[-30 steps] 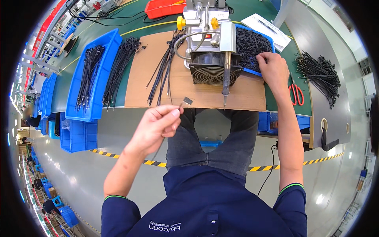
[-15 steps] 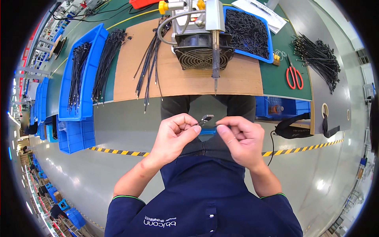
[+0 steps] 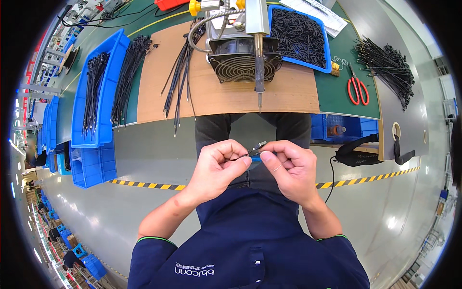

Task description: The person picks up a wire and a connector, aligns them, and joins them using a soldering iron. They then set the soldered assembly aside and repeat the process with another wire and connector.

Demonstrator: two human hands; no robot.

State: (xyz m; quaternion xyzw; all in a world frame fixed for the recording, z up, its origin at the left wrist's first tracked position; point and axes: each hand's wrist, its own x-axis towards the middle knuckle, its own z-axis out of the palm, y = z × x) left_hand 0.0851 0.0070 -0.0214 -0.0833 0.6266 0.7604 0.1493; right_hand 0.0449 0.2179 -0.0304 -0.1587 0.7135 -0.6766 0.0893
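In front of my lap, my left hand (image 3: 219, 166) is closed in a pinch on a black cable with a metal USB plug (image 3: 260, 145) that points up and right. Close beside it, my right hand (image 3: 291, 168) has thumb and forefinger pressed together on something small and dark near the plug; its kind is too small to tell. Fingertips of both hands almost meet, and they hide most of the cable.
A heat tool with a fan (image 3: 244, 66) and a downward metal tip stands on cardboard (image 3: 293, 91). Black cables (image 3: 179, 82) lie to its left. Blue trays hold cables (image 3: 77, 130) and small black pieces (image 3: 298, 38). Red-handled scissors (image 3: 358, 91) and a cable bundle (image 3: 387, 67) lie right.
My hands have come closer together. The plug has shifted right toward my right fingertips and now tilts upward. The view has moved slightly.
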